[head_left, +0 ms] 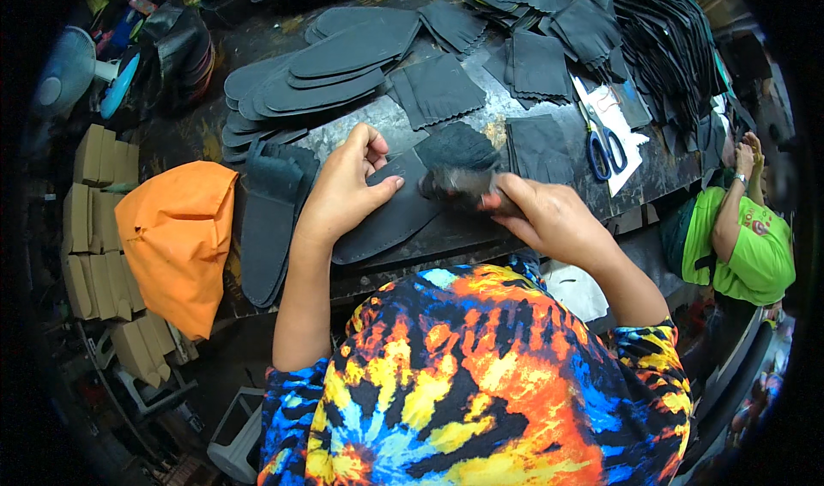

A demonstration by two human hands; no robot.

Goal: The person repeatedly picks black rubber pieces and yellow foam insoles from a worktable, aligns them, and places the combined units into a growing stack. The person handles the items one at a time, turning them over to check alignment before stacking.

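My left hand (348, 185) presses flat on a dark grey sole-shaped piece (390, 215) lying on the black worktable (481, 228). My right hand (549, 215) grips a dark, blurred tool (459, 185), whose end meets the top of that piece. A small dark scalloped fabric piece (459, 145) lies just behind the tool. A stack of similar long sole pieces (270, 220) rests left of my left hand.
More sole pieces (318, 69) and scalloped black fabric pieces (438, 89) cover the far table. Blue-handled scissors (605, 147) lie at right on white paper. An orange cloth (176, 237) and tan blocks (90, 220) are at left. A person in green (747, 246) sits right.
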